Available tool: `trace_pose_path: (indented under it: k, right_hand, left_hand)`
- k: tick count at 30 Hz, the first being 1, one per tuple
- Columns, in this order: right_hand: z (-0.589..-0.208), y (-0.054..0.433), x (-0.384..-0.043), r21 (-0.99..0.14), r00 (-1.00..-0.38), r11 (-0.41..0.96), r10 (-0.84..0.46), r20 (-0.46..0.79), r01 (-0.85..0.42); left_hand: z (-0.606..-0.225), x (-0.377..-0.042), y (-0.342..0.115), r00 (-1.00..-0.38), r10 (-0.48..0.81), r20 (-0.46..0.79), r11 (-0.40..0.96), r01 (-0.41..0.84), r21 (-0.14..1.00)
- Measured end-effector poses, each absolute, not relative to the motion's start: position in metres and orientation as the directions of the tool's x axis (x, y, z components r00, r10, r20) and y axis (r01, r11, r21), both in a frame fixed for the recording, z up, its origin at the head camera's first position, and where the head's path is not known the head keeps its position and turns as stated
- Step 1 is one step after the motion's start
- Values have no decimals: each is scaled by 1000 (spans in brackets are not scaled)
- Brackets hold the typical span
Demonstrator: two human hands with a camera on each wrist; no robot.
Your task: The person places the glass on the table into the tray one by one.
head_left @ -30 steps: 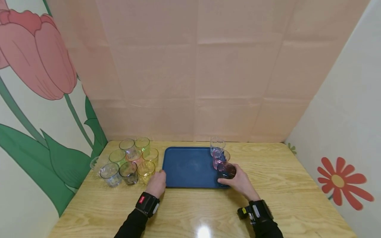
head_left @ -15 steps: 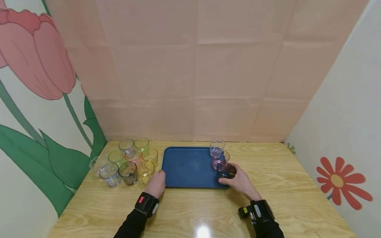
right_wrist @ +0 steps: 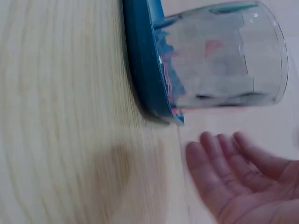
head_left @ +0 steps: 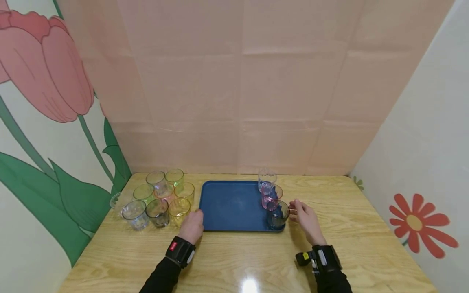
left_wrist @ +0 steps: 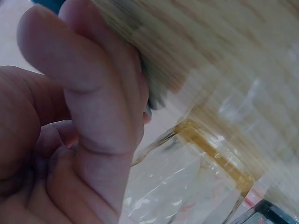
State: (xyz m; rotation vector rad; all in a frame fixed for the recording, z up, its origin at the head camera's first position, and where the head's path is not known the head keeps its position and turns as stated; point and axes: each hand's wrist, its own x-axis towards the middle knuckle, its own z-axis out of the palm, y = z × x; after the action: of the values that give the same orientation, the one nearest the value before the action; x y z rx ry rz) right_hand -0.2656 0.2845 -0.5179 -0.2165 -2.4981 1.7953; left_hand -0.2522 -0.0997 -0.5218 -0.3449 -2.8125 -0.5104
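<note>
A blue tray [head_left: 234, 205] lies on the wooden table. My left hand [head_left: 192, 226] is at its left edge near the front corner, fingers curled at the rim; in the left wrist view these fingers hide most of the contact. At the tray's front right corner stands a dark grey glass [head_left: 277, 217], upright, also large in the right wrist view. Just right of it, apart from the glass, is my right hand [head_left: 307, 219], its fingers loosely extended and holding nothing. Behind the grey glass a pink glass [head_left: 271, 197] and a clear glass [head_left: 267, 179] form a row along the tray's right side.
Left of the tray, several coloured glasses stand close together, among them a yellow glass [head_left: 179, 211] beside my left hand, a dark glass [head_left: 158, 213] and a green glass [head_left: 144, 193]. A pink-beige backdrop [head_left: 238, 101] rises behind the table [head_left: 227, 260].
My right hand has let go of the dark grey glass and moved a little to the right, leaving it on the tray. The left hand and the tray have stayed put.
</note>
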Motion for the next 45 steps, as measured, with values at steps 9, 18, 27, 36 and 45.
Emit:
trace_pose_path:
  k: [9,18,27,36,45]
  right_hand:
    - [-530,289,-274,-878,-986,450,105,-127,161]
    - [-535,286,-286,-835,-970,494,112,-214,241]
    - [-534,285,-284,-845,-972,480,107,-212,237]
    - [-535,284,-282,-853,-975,471,115,-191,223]
    - [-536,285,-283,-846,-971,477,125,-203,238]
  left_hand:
    - [-510,-246,-101,-927,172,335,895,289,341]
    - [-487,-238,-101,-902,124,414,905,274,325]
    - [-459,-243,-123,-894,38,446,897,228,379]
    - [-460,-249,-150,-935,-5,354,912,141,386]
    - [-462,-249,-157,-977,-4,215,939,70,337]
